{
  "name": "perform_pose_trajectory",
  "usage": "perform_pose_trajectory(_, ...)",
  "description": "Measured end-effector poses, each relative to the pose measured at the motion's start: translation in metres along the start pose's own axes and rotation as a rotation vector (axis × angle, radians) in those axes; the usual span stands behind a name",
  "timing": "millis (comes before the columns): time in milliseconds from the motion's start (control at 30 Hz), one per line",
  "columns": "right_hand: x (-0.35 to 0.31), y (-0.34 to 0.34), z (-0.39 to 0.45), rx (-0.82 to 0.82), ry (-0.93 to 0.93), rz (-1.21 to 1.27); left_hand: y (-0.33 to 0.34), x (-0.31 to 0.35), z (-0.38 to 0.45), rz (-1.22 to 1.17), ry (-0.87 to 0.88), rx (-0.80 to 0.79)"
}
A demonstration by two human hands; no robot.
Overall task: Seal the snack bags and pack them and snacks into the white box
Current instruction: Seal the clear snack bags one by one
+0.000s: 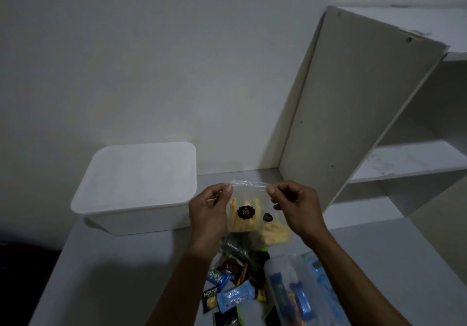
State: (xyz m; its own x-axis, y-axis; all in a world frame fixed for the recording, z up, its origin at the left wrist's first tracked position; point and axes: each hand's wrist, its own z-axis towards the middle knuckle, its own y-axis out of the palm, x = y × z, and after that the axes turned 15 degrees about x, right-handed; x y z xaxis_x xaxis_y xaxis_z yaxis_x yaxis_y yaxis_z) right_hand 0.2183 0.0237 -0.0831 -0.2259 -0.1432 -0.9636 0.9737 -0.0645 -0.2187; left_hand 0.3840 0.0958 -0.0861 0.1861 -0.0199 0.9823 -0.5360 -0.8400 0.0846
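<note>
A: White box (136,186), lid on, stood at your left on the table (101,270)?

B: Yes. Beside it, your left hand (209,212) and right hand (295,209) each pinched the snack bag (249,214) top, held above loose snacks (232,292).

1 box (136,189), 2 bags (249,212) (clear).

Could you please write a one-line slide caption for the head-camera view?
Left hand and right hand pinch the clear snack bag top, beside the lidded white box.
</note>
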Motion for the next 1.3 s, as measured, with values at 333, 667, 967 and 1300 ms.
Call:
perform_pose_trajectory(333, 0.072, 0.081, 0.129, 0.024, 0.032, 0.013, 0.093, -0.041, 0.107, 0.078, 0.031, 0.192)
perform_pose_trajectory(667, 0.163, 0.173, 0.185, -0.023, 0.135, 0.051, 0.129, -0.121, 0.207, 0.118, -0.123, 0.452)
perform_pose_trajectory(967, 0.189, 0.212, 0.21, 0.04, 0.202, 0.105, 0.145, -0.132, 0.243, 0.075, -0.16, 0.536)
perform_pose_trajectory(1300, 0.183, 0.218, 0.211, 0.11, 0.216, 0.107, 0.15, -0.136, 0.252, 0.061, -0.103, 0.558)
